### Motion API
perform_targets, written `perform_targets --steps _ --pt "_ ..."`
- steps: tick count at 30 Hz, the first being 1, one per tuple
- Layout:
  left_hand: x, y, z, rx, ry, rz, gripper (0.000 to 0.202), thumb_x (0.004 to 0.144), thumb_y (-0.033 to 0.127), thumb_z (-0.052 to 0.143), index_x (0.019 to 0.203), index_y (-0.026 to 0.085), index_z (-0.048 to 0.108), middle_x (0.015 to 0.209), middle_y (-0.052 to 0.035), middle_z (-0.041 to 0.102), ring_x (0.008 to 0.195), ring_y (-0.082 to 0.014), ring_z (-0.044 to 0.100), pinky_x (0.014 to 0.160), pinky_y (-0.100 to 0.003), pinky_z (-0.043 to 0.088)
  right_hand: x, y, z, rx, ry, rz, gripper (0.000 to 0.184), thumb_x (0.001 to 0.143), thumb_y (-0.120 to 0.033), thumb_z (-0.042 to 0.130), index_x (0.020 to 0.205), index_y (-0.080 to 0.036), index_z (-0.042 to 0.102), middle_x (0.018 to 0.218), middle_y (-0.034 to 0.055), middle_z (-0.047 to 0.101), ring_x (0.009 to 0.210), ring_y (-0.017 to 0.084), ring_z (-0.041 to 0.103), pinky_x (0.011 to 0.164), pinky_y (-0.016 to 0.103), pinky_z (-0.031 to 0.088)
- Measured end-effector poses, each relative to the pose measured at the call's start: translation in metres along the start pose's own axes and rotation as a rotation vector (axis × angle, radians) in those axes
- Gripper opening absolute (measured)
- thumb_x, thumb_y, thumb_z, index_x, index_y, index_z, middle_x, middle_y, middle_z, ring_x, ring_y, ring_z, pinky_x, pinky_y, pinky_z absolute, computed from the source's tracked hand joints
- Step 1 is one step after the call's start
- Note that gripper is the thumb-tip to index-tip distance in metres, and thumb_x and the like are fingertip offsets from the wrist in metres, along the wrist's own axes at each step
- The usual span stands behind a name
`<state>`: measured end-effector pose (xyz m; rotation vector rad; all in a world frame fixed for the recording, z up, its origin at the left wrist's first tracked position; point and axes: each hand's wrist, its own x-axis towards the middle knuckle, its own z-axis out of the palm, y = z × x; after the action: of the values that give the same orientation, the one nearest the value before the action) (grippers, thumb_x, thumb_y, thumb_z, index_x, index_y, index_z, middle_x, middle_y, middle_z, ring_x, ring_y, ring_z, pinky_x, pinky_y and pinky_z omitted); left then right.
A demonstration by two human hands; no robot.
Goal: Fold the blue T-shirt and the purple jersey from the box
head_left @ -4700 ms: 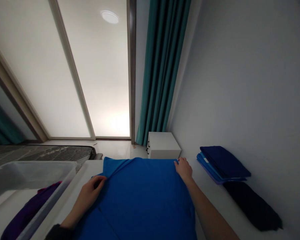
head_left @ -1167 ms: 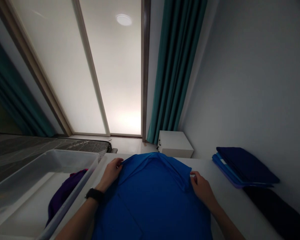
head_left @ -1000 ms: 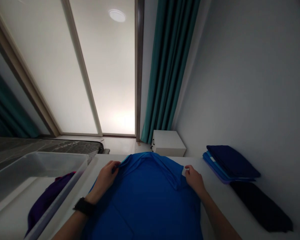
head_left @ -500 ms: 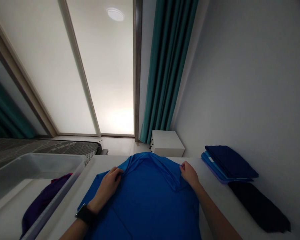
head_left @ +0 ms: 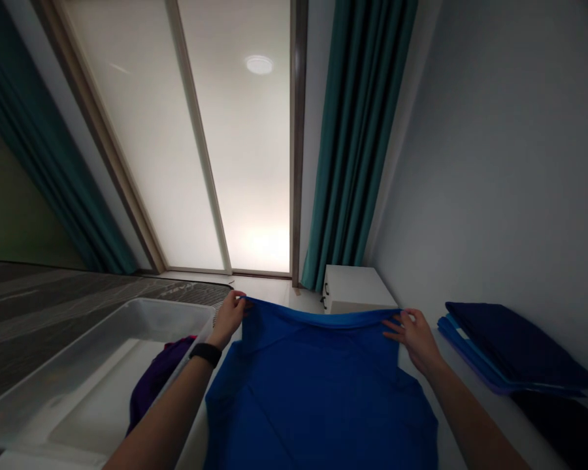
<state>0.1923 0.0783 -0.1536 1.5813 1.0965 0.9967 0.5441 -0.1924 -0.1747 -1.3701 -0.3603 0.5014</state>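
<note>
A blue shirt point(head_left: 318, 391) hangs spread between my two hands, its upper edge stretched nearly straight and lifted. My left hand point(head_left: 230, 318) pinches the upper left corner of the cloth, thumb and fingers closed on it. At the opposite corner, my right hand point(head_left: 414, 336) grips the fabric between thumb and forefinger, with the other fingers spread behind or along it. The lower part of the shirt runs out of view at the bottom, over the white table point(head_left: 196, 431). A dark watch band circles my left wrist.
To the left stands a clear plastic bin point(head_left: 93, 339) with a purple garment point(head_left: 159, 375) inside. Folded blue clothes point(head_left: 514, 343) are stacked at the right by the wall, a black garment point(head_left: 563, 418) beside them. A white cabinet point(head_left: 355, 287) stands beyond the table.
Both hands have raised the shirt's upper edge and pulled it taut; before, it lay bunched in a curve on the table. The view has shifted left.
</note>
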Motion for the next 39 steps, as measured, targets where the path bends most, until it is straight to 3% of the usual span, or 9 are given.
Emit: perform_targets --steps 6,14,19,22,29,34,39 --pt "0.02 0.023 -0.009 -0.12 0.057 0.124 0.012 0.085 0.026 0.05 0.096 0.02 0.049 0.084 -0.0029 0.071 0.088 -0.0184 0.07 0.082 -0.032 0.054 0.01 -0.024 -0.003 0.11 -0.007 -0.166 0.03 0.082 -0.04 0.067 0.097 -0.028 0.044 0.099 -0.0002 0.062 0.089 0.02 0.071 0.08 0.041 0.062" --pt "0.023 0.024 -0.024 -0.158 -0.023 0.001 0.016 0.068 0.02 0.065 0.082 0.018 0.057 0.067 -0.0007 0.069 0.073 -0.0192 0.07 0.071 -0.032 0.056 0.012 -0.021 -0.018 0.028 -0.042 0.056 0.015 0.085 -0.027 0.063 0.089 -0.024 0.048 0.089 0.0033 0.067 0.085 0.022 0.072 0.077 0.042 0.062" --pt "0.034 0.026 -0.019 -0.291 0.073 -0.022 0.014 0.073 0.029 0.061 0.08 0.018 0.055 0.071 -0.0023 0.067 0.075 -0.0183 0.07 0.075 -0.033 0.057 0.014 -0.029 -0.014 0.112 -0.057 0.008 0.017 0.086 -0.03 0.061 0.085 -0.026 0.045 0.093 0.0004 0.066 0.097 0.021 0.069 0.083 0.044 0.06" --pt "0.027 0.018 -0.017 -0.344 0.117 -0.017 0.019 0.074 0.032 0.064 0.082 0.018 0.053 0.076 -0.0018 0.067 0.078 -0.0172 0.07 0.077 -0.034 0.058 0.006 -0.025 -0.017 0.178 -0.086 -0.023 0.018 0.086 -0.033 0.061 0.087 -0.027 0.044 0.097 -0.0018 0.065 0.101 0.02 0.067 0.085 0.045 0.059" --pt "0.001 -0.01 -0.02 -0.312 0.064 -0.131 0.018 0.071 0.024 0.07 0.079 0.015 0.055 0.07 -0.0004 0.065 0.065 -0.0132 0.067 0.069 -0.031 0.059 -0.015 -0.003 -0.029 0.093 -0.092 0.081 0.008 0.091 -0.024 0.054 0.09 -0.024 0.046 0.094 0.003 0.066 0.085 0.021 0.072 0.082 0.042 0.061" --pt "0.023 0.001 -0.013 -0.3 0.006 -0.16 0.024 0.065 0.019 0.075 0.078 0.015 0.056 0.065 -0.0003 0.064 0.057 -0.0155 0.067 0.059 -0.031 0.058 0.008 -0.01 -0.016 0.034 -0.052 0.105 0.007 0.09 -0.019 0.053 0.091 -0.023 0.047 0.079 0.0007 0.062 0.066 0.019 0.071 0.065 0.037 0.063" --pt "0.052 0.02 0.002 -0.378 0.055 -0.081 0.024 0.069 0.019 0.074 0.082 0.017 0.054 0.073 0.0013 0.064 0.065 -0.0114 0.066 0.068 -0.028 0.057 0.044 -0.021 0.002 0.089 -0.002 0.044 0.012 0.088 -0.025 0.056 0.091 -0.027 0.045 0.086 -0.0026 0.06 0.074 0.015 0.07 0.069 0.033 0.062"
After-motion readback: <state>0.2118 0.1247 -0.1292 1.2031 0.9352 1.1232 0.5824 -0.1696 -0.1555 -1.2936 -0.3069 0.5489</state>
